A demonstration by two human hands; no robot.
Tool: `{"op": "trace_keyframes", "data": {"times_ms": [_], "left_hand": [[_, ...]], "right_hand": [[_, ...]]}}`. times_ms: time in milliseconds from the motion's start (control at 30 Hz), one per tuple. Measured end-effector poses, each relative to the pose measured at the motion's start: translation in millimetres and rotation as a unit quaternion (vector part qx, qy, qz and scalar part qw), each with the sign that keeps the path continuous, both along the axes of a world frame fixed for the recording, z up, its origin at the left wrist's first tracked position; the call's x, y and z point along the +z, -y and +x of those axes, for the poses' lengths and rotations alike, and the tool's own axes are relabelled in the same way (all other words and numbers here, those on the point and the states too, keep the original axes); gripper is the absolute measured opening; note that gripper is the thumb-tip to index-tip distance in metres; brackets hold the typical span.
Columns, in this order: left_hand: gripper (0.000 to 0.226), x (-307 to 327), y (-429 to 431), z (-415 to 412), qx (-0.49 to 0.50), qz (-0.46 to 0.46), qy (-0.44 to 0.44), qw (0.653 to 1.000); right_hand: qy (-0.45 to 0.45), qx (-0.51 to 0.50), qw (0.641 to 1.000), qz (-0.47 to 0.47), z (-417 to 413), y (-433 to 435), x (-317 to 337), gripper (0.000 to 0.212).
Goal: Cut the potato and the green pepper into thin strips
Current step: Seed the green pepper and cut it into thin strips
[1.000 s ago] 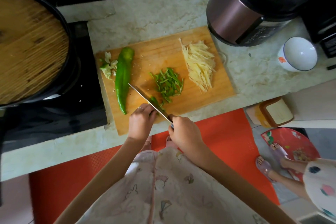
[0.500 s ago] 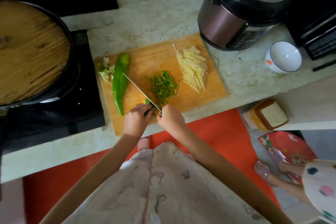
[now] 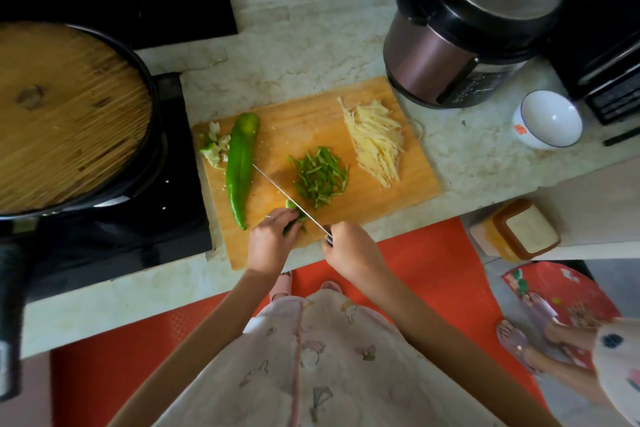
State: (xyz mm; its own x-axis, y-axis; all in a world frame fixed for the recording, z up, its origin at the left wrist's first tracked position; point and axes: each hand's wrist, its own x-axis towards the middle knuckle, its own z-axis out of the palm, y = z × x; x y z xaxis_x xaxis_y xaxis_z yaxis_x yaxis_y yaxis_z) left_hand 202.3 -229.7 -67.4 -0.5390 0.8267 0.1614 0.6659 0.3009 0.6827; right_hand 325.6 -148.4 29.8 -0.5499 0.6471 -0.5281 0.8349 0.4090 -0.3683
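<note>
Pale stone tabletop (image 3: 311, 45) seen from above, with a wooden cutting board (image 3: 311, 121) at its centre. Left of the board, a wide black pan (image 3: 69, 114) under a wooden lid. Behind the board's far right corner, a bronze-coloured electric cooker (image 3: 460, 35). Along the board's left side, a whole green pepper (image 3: 240, 166), uncut and lying lengthwise, likely waiting its turn. On the board's right side, a heap of potato strips (image 3: 377, 142), apparently finished and pushed clear of the cutting area. Farther right, off the board, a white bowl (image 3: 550, 118). At the board's middle, a loose pile of pepper strips (image 3: 320, 177), seemingly swept away from the blade to keep the working spot free. At the board's near edge, left hand (image 3: 268, 243) with fingers curled down, pinning a short pepper piece (image 3: 291, 204) flat, mostly hidden beneath the fingers. Just off that same near edge, right hand (image 3: 349, 250) wrapped round the handle of a knife (image 3: 284, 189), blade angled toward the board's left side and set against the pepper piece right beside the left fingertips, a hold suited to thin slicing with the knuckles as guide. At the board's far left corner, pale pepper trimmings (image 3: 214, 146), probably discarded. Potato judged done, pepper partway.
</note>
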Motion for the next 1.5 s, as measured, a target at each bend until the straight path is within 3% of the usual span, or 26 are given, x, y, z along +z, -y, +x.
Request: {"op": "trace_keyframes", "data": {"times_ms": [300, 433, 633, 733, 800, 1067, 1400, 1500], "left_hand": [[0.015, -4, 0, -2, -0.004, 0.013, 0.004, 1.0], [0.011, -3, -3, 0, -0.011, 0.013, 0.015, 1.0], [0.01, -4, -1, -7, -0.015, 0.001, -0.007, 1.0], [0.013, -4, 2, -7, -0.014, 0.014, -0.009, 1.0], [0.014, -5, 2, -6, -0.019, 0.025, -0.011, 0.999], [0.014, -9, -8, -1, -0.008, 0.027, 0.012, 1.0], [0.011, -4, -7, -2, 0.004, 0.006, -0.007, 1.0], [0.011, -5, -5, -2, 0.02, -0.015, -0.043, 0.999]], "right_hand": [[0.028, -0.003, 0.999, -0.023, 0, -3, 4, 0.038], [0.033, -0.034, 0.999, -0.027, -3, -3, 1, 0.016], [0.038, -0.052, 0.998, -0.019, -30, 7, -11, 0.025], [0.005, -0.078, 0.995, -0.062, -32, 0, -14, 0.018], [-0.016, -0.086, 0.993, -0.081, -25, -11, -12, 0.029], [-0.074, -0.064, 0.995, -0.009, 7, -13, -2, 0.045], [-0.035, -0.028, 0.999, 0.008, 13, -3, -3, 0.042], [-0.011, -0.016, 0.999, 0.026, 10, 1, -1, 0.029]]}}
